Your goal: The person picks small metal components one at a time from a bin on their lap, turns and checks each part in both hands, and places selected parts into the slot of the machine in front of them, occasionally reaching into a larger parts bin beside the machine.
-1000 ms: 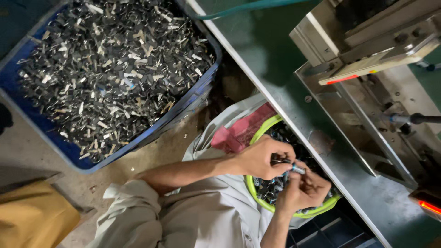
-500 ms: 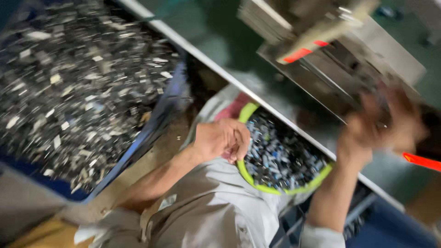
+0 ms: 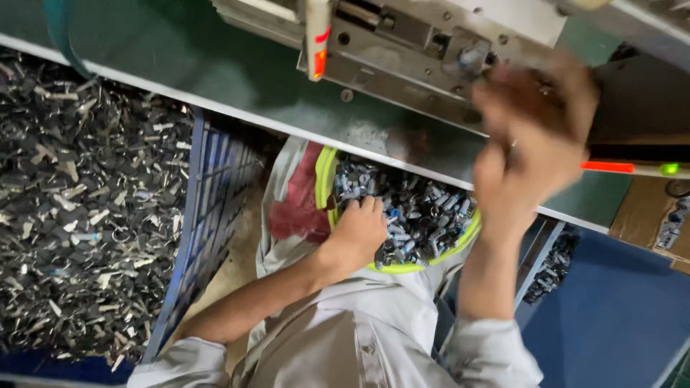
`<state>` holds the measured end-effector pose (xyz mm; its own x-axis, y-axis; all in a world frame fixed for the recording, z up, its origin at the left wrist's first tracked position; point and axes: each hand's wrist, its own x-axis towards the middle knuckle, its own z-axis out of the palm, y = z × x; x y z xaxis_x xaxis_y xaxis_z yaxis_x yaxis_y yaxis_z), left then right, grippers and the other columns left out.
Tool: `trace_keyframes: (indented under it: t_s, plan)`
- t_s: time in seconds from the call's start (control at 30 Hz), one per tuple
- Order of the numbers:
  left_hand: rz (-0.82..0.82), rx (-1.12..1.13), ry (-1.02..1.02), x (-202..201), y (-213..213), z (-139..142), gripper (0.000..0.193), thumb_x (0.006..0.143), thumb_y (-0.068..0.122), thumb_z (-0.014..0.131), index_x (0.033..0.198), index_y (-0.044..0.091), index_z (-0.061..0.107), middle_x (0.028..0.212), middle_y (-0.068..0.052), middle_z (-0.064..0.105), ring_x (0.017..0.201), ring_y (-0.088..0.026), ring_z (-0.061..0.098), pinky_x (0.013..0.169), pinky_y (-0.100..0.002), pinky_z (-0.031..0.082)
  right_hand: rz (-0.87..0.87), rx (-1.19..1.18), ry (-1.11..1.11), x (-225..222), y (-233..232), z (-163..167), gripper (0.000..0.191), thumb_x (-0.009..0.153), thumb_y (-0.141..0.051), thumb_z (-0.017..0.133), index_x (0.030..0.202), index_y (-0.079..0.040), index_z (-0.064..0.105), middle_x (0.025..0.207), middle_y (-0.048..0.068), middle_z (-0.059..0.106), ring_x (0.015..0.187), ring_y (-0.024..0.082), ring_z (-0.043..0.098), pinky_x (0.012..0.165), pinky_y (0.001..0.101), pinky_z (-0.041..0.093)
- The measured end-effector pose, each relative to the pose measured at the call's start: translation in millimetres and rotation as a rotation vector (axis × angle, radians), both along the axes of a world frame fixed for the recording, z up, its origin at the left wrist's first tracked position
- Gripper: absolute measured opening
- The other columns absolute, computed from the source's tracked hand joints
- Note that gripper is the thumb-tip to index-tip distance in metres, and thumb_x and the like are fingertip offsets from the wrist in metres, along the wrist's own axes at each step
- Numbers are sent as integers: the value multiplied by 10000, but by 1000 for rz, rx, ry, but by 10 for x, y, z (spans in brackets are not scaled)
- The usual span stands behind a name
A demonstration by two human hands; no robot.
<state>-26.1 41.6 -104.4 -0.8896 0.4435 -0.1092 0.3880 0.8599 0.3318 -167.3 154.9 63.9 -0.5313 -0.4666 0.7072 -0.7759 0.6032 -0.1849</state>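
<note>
A small part may be dropped, as the raised right hand (image 3: 535, 136) is blurred at the metal machine (image 3: 424, 43) and its grip cannot be told, while the left hand (image 3: 357, 233) is curled loosely into the small metal parts (image 3: 424, 212) of the green-rimmed bowl (image 3: 325, 176).

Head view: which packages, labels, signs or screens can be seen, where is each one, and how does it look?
Cardboard box: right edge, below the machine; brown, open, small parts inside.
Red-orange marker: on the grey machine, top centre; a small strip.
Light bar: right, past the blurred right hand; red strip, green lamp at its end.
No screens or signs show.
</note>
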Motion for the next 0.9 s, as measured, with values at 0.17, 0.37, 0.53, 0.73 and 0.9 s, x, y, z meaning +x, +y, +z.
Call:
trace_keyframes:
  t_s: [0.17, 0.37, 0.53, 0.73, 0.9]
  plan:
    - [-63, 112, 22, -73, -53, -81, 149, 708, 124, 701, 838, 60, 736, 987, -136, 650, 1004, -310, 619, 800, -406, 519, -1, -311, -335, 608, 173, -757, 290, 777, 183, 591, 971, 3, 710, 952, 121, 732, 902, 281, 742, 829, 364, 589]
    - [23, 305, -99, -23, 74, -28, 239, 761, 188, 726, 925, 16, 718, 944, -150, 671, 933, -328, 650, 760, -451, 523, -180, -262, -692, 1116, 480, -1253, 207, 837, 111, 736, 979, -39, 750, 936, 118, 755, 807, 210, 735, 722, 284, 567]
    - [57, 599, -93, -77, 213, -5, 309, 741, 46, 711, 1048, 8, 693, 1031, -154, 715, 993, -358, 674, 827, -449, 548, -158, -214, -766, 1127, 624, -1225, 243, 835, 118, 695, 1022, -25, 752, 983, 122, 760, 839, 216, 735, 736, 291, 576]
    - [419, 1623, -743, -10, -192, -20, 266, 860, -83, 609, 1105, 8, 660, 1017, -30, 696, 963, -99, 647, 860, -267, 537, 50, -407, -730, 1171, 437, -1184, 274, 822, 94, 715, 1074, -1, 669, 1072, 172, 728, 988, 285, 724, 883, 345, 579]
    - [534, 1483, -481, -50, -323, 25, 180, 858, -57, 719, 964, 8, 589, 860, -31, 606, 809, -92, 593, 703, -274, 496, 80, -401, -774, 1139, 249, -1186, 280, 749, 84, 726, 1019, 16, 690, 1032, 165, 729, 956, 278, 721, 832, 337, 575]
